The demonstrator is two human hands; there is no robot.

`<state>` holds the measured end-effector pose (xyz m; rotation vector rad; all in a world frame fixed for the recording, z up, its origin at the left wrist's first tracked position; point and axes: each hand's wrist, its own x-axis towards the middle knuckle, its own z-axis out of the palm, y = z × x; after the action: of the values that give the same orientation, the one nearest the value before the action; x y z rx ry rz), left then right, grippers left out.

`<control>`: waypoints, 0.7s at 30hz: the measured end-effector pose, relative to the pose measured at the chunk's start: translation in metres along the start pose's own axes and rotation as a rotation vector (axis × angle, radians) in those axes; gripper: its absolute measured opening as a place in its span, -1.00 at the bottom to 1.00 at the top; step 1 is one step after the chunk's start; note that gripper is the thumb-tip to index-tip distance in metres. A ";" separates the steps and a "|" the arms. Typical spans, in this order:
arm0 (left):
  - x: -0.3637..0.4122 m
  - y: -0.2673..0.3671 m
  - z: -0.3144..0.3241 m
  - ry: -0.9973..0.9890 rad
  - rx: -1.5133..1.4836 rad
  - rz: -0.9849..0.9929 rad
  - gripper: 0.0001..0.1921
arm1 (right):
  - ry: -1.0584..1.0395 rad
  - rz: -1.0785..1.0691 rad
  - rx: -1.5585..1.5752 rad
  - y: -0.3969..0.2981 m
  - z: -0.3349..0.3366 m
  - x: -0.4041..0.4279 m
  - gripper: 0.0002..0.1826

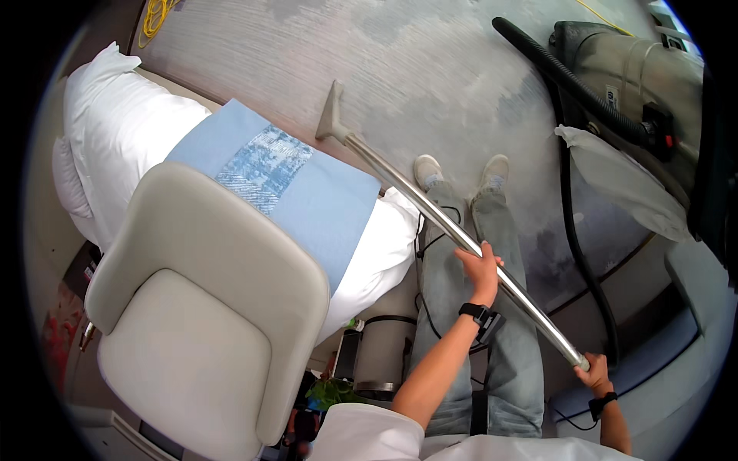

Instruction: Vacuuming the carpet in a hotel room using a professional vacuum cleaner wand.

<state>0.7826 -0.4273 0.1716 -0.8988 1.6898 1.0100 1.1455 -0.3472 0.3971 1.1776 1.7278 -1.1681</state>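
Note:
A chrome vacuum wand (418,199) slants across my legs, with its wide grey floor nozzle (332,118) down on the patterned grey carpet (403,63) close to the bed's side. Partway along the tube, my left hand (481,274) is wrapped around it. My right hand (595,373) grips the upper end, low at the right. A black hose (571,213) runs down to near that hand; the joint itself is hidden. Both wrists wear black straps.
At left, a bed with white linen (138,109) and a blue runner (340,196) is partly covered by a beige chair (202,322). A cleaning machine (628,75) stands upper right, above a white plastic bag (622,178) and a blue-grey seat (692,369). Yellow cord (154,20) lies top left.

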 end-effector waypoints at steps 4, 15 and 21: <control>0.021 -0.023 0.018 0.004 -0.016 0.014 -0.62 | -0.032 -0.017 -0.035 0.041 0.013 0.038 -0.24; -0.012 -0.028 0.013 0.074 -0.046 0.060 -0.63 | -0.077 -0.084 0.016 0.072 0.028 0.027 -0.23; 0.021 0.062 0.025 0.056 -0.055 0.208 -0.64 | -0.020 -0.187 0.114 0.020 0.007 0.096 -0.42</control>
<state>0.7302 -0.3828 0.1602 -0.8041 1.8388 1.1845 1.1341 -0.3232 0.3022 1.0843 1.8073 -1.4013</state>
